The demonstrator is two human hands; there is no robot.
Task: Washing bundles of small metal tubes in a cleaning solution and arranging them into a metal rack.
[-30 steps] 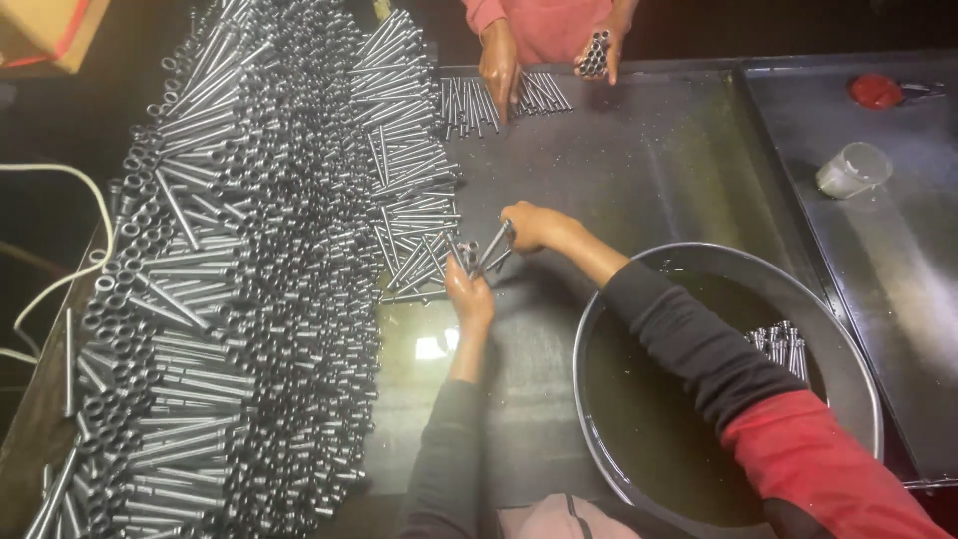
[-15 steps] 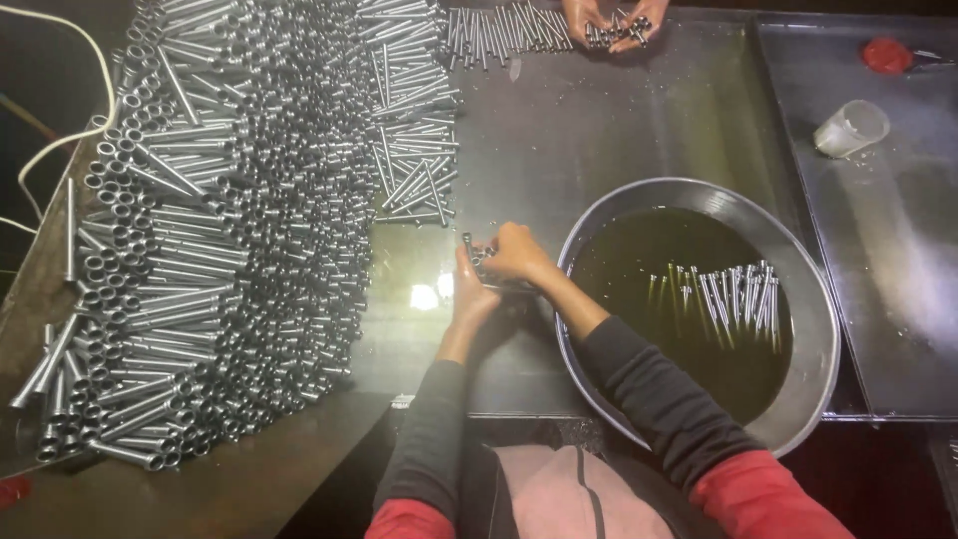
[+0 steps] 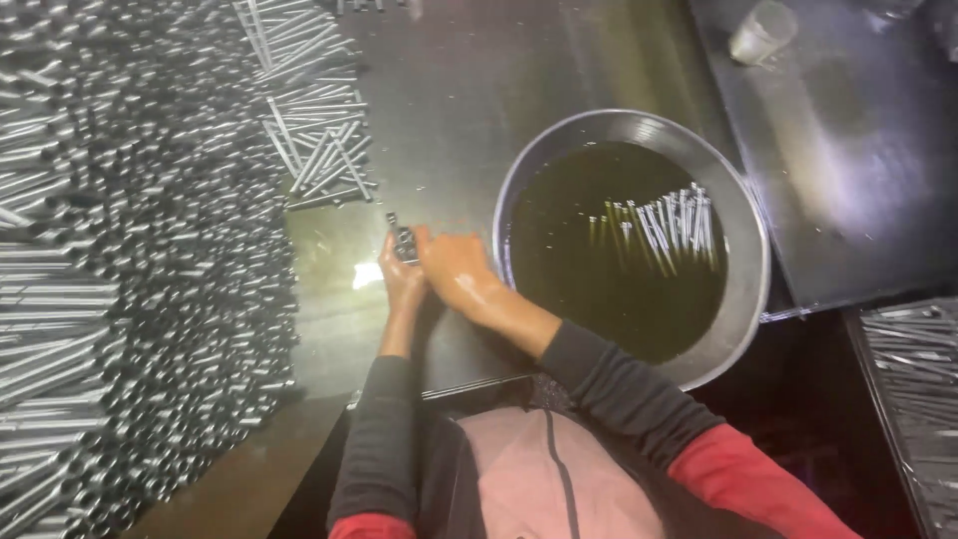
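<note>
We are pinching a small bundle of metal rods (image 3: 402, 240) between our left hand (image 3: 400, 284) and right hand (image 3: 455, 271) at mid-frame, some rods (image 3: 659, 225) already soaking in the basin (image 3: 743, 299), the big pile of tubes (image 3: 130, 250) at left still waiting.

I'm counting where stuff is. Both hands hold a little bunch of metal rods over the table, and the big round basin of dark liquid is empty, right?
Not quite. The basin isn't empty: the head view shows metal rods lying in its dark liquid. The rest holds: left hand and right hand hold a small bunch.

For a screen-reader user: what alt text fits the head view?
Two hands, left hand and right hand, together grip a small bundle of metal tubes over a dark table, beside a round basin of dark liquid; stacked tubes lie left.
</note>
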